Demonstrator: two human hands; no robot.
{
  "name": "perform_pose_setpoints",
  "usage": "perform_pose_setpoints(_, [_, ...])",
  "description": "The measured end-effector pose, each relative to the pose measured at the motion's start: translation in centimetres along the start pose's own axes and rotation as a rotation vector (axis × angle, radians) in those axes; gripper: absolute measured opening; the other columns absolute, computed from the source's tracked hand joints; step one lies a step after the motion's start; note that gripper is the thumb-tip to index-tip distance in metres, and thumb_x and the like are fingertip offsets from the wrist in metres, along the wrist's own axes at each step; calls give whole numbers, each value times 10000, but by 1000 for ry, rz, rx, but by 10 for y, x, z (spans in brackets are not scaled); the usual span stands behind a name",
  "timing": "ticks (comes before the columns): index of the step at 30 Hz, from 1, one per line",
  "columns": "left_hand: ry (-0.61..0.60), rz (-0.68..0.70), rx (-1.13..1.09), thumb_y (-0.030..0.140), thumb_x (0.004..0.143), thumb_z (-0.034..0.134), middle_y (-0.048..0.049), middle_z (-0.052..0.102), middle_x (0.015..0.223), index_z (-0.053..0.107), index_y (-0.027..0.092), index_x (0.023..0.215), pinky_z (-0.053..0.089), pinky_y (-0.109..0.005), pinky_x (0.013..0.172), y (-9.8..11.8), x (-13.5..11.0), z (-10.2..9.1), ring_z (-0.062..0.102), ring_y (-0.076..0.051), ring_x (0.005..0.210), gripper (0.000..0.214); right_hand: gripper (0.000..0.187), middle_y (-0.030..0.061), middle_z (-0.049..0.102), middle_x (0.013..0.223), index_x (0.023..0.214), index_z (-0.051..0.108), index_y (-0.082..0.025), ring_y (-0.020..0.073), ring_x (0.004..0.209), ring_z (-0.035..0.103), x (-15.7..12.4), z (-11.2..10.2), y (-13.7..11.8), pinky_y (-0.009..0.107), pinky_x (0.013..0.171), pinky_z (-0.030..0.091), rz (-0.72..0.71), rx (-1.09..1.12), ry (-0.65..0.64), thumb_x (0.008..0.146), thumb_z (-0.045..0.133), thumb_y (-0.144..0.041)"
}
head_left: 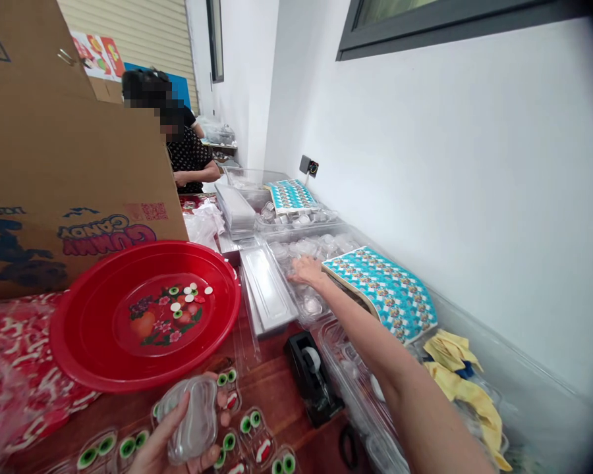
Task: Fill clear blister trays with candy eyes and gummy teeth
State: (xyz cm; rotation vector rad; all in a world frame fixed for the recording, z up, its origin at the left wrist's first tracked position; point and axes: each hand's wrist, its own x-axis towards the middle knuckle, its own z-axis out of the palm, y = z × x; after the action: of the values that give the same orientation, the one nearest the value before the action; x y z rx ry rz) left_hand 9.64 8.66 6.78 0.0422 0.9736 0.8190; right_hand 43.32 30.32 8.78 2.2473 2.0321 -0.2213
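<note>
Your left hand point(178, 451) is low at the near edge of the table point(277, 395), its fingers curled around a clear plastic shell point(195, 421) that rests in the palm. Just beside it lie filled shells point(254, 428) with green-eyed candies inside. Your right hand point(306, 270) is stretched well forward, palm down, over a clear bin point(336, 227) heaped with empty shells. Its fingers look spread rather than clenched, but from this angle you cannot tell whether they grip one. A teal printed sheet point(383, 293) lies just right of that hand. A red basin point(79, 329) sits to the left, and a black tape dispenser point(312, 385) stands between your two arms.
</note>
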Motion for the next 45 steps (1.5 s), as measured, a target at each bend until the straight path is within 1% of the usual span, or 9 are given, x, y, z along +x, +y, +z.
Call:
perform_pose_setpoints(3, [-11,-4,16,376,710,790,-77,749,1029,627,362,1309,603,-419,558,-4,-1,2,727,-366,878,621,655,218,512,1404,1344,600,-218,421,1284,484,1,-1,0,532,942,470,73,-1,-45,775,725,-516])
perform_pose_setpoints(6, [-38,-11,37,279,689,819,-94,737,1011,582,303,1359,604,-389,569,-8,-2,4,728,-327,844,711,570,153,555,1369,1276,659,-299,397,1261,513,5,-3,-5,484,931,488,55,16,-70,731,778,-417])
perform_pose_setpoints(10, [-56,-37,40,220,677,841,-115,730,1031,533,261,1380,604,-358,593,-10,-5,3,727,-300,852,768,440,141,601,1298,1120,732,-258,369,1201,556,9,2,-10,453,917,496,15,35,-39,685,773,-206])
perform_pose_setpoints(18, [-51,25,50,180,673,848,-115,734,1030,550,214,1349,605,-360,587,-2,-15,6,736,-314,838,740,88,71,710,1011,826,716,-178,217,999,629,8,-11,40,298,872,480,-28,221,195,752,704,-224])
perform_pose_setpoints(25, [-52,64,63,194,668,852,-109,737,1007,621,190,1243,609,-390,582,-3,-12,13,729,-289,768,619,295,78,699,941,985,654,-133,161,735,657,-5,-23,66,247,608,504,40,407,396,889,462,-335])
perform_pose_setpoints(30, [-55,54,71,200,666,851,-118,730,1035,623,188,1238,608,-394,595,-5,-11,10,729,-314,829,616,319,18,696,851,1086,646,-139,134,678,653,-9,-36,63,193,545,480,-121,455,259,784,578,-217])
perform_pose_setpoints(36, [-30,28,67,202,632,879,-130,724,1051,626,164,1198,603,-385,597,-6,-13,5,724,-306,809,621,757,-6,739,941,1335,606,-241,156,771,685,-3,-21,32,215,699,521,-302,344,0,614,626,-10])
perform_pose_setpoints(41, [-38,19,56,221,632,884,-121,723,1036,622,178,1211,600,-376,592,-8,-14,5,719,-282,774,637,534,54,723,1123,1097,719,-215,241,1075,643,8,4,4,289,901,491,-290,277,-5,606,670,-10])
perform_pose_setpoints(45, [-15,31,68,226,647,869,-116,725,1018,639,175,1183,606,-380,595,-8,-15,2,723,-286,783,585,304,14,717,894,893,725,-206,207,875,663,6,3,14,268,771,510,-243,311,-7,607,762,-110])
